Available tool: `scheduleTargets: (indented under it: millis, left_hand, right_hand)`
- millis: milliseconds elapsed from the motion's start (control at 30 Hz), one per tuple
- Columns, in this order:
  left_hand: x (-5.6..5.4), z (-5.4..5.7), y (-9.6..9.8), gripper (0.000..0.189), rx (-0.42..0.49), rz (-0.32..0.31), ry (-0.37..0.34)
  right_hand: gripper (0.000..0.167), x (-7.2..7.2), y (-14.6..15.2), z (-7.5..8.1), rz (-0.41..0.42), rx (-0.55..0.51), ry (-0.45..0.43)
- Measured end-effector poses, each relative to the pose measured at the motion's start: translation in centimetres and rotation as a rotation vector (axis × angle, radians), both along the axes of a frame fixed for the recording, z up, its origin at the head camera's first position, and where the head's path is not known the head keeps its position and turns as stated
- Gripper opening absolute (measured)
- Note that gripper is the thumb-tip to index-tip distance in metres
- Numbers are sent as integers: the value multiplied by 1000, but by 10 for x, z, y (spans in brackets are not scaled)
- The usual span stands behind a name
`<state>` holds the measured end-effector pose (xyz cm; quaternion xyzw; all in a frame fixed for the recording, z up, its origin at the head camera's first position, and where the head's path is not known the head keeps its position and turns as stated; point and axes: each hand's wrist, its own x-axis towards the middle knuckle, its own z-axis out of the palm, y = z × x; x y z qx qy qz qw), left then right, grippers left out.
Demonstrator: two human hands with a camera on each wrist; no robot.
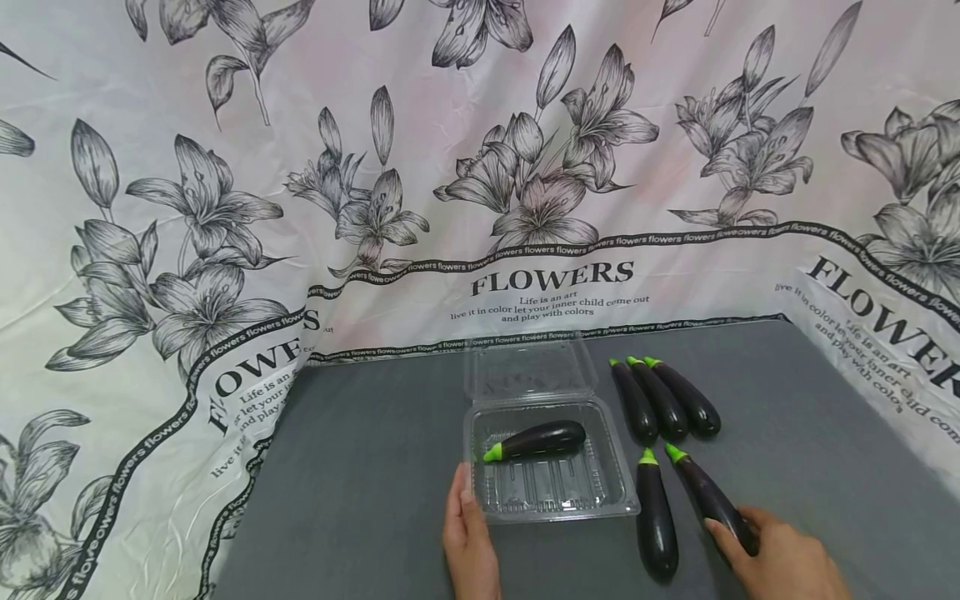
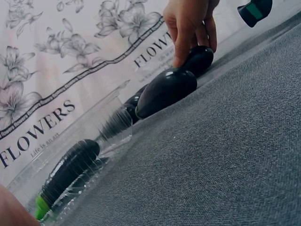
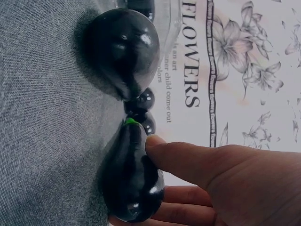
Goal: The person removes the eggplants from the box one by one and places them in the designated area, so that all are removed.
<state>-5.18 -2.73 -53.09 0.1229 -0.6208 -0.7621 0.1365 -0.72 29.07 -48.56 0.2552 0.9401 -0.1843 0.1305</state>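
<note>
A clear plastic clamshell box point(image 1: 622, 492) stands open on the grey mat, its lid point(image 1: 528, 371) tipped back. One dark purple eggplant with a green cap point(image 1: 536, 440) lies inside, also visible in the left wrist view point(image 2: 70, 169). My left hand point(image 1: 465, 508) rests with straight fingers against the box's front left corner. My right hand point(image 1: 738, 533) grips the fat end of another eggplant point(image 1: 701, 487) lying right of the box; the thumb point(image 3: 188, 160) sits on its top and the fingers curl beneath it point(image 3: 134, 179). A second loose eggplant point(image 1: 656, 517) lies between that one and the box.
Three more eggplants point(image 1: 663, 398) lie side by side behind, right of the lid. The grey mat point(image 1: 360, 467) reaches a flower-printed cloth point(image 1: 547, 208) that rises at the back and both sides.
</note>
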Motion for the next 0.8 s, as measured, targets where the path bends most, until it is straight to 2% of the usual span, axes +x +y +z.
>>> scheduleTargets:
  millis: [367,800]
  left_hand:
    - [-3,-1,-2,49,1,-13,-18]
    - [-2,0,-3,48,-12,-17,-21]
  right_hand:
    - [83,-1,-2,3,-2,-1,-14]
    - [98,-2,3,2,52,-5,-32]
